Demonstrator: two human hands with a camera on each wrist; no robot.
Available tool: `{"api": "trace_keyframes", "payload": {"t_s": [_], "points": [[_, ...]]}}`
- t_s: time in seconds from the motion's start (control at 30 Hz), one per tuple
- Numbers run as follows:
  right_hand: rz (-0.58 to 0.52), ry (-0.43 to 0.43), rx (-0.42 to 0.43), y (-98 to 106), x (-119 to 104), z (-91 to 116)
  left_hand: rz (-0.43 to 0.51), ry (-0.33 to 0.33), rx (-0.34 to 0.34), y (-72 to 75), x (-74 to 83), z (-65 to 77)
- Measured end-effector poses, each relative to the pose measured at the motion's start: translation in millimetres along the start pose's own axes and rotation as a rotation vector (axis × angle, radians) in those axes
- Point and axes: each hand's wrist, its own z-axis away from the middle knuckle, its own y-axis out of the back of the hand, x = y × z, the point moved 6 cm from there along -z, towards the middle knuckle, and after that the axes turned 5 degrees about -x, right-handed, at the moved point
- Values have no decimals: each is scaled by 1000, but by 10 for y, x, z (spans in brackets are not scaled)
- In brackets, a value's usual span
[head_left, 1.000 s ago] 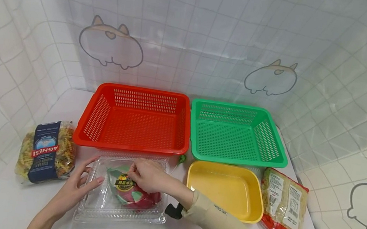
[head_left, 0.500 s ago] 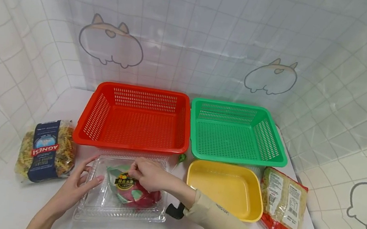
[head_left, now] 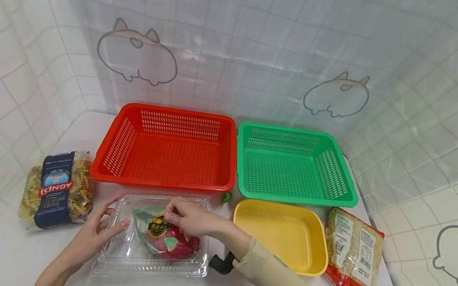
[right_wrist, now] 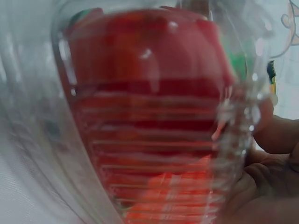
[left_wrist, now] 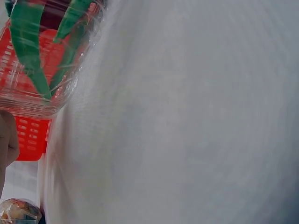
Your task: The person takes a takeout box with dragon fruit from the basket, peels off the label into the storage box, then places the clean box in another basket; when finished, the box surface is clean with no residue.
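Note:
A clear plastic clamshell box [head_left: 119, 254] lies in front of the red basket, with a dragon fruit [head_left: 180, 248] inside, pink-red with green scales. On top is a black label [head_left: 158, 227] with gold print. My left hand [head_left: 91, 233] holds the box by its left side, thumb over the lid. With curled fingers, my right hand [head_left: 189, 217] pinches at the label's right edge. In the left wrist view, green scales [left_wrist: 28, 46] show through the plastic. The right wrist view has the dragon fruit [right_wrist: 149, 56] behind the ribbed wall, my right hand [right_wrist: 275, 172] beside it.
Behind the box stand a red basket [head_left: 160, 186] and a green basket [head_left: 294, 178]. A yellow tub [head_left: 280, 232] sits right of the box. An Agnesi pasta bag [head_left: 57, 190] lies at left, another food bag [head_left: 353, 253] at right. A small green stemmed item [head_left: 226, 198] lies between baskets.
The label has shifted slightly to the right and looks narrower, along with a small rightward move of my right hand. My left hand and the box stay in place.

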Motion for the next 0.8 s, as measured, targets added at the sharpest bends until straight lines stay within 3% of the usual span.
{"api": "trace_keyframes", "payload": {"t_s": [0.23,0.4,0.57,0.8], "points": [[-161,2,-32,27,58,2,-15,6,6,-3,-8,20],[-216,34,-30,74,90,55,-14,3,7,-22,-13,9],[-145,61,-18,108,54,144,-22,38,1,-34,-25,20],[-3,125,72,235,-54,286,-38,40,9,1,-16,27]]}}
